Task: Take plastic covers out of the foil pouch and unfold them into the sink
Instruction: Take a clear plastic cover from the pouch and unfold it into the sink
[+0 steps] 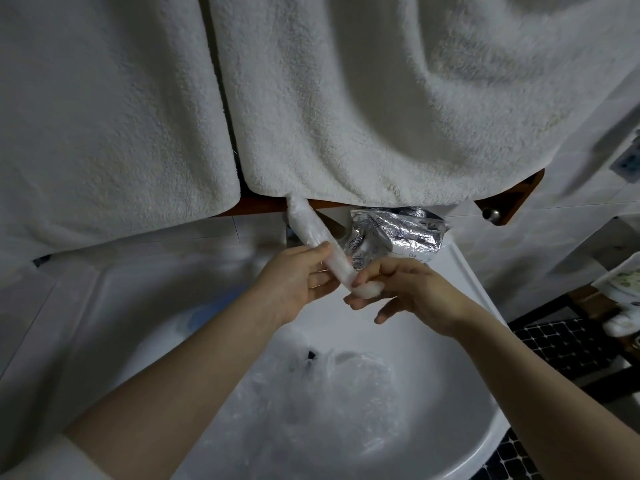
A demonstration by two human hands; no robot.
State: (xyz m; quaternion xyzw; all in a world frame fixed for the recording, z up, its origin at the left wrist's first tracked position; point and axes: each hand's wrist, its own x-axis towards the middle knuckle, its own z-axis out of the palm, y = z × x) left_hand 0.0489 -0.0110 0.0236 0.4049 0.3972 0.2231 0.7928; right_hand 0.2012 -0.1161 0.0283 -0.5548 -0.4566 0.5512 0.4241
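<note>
Plastic cover (313, 237), still rolled, held above the sink (460, 268); left hand (294, 282) grips its middle, right hand (401, 289) pinches its lower end; foil pouch (398, 233) on the rim behind; risk: thin film tearing if tugged unevenly.

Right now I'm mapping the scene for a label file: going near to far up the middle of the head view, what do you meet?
Unfolded plastic covers in the sink → hands, left and right, holding a rolled plastic cover → foil pouch → hanging white towels.
</note>
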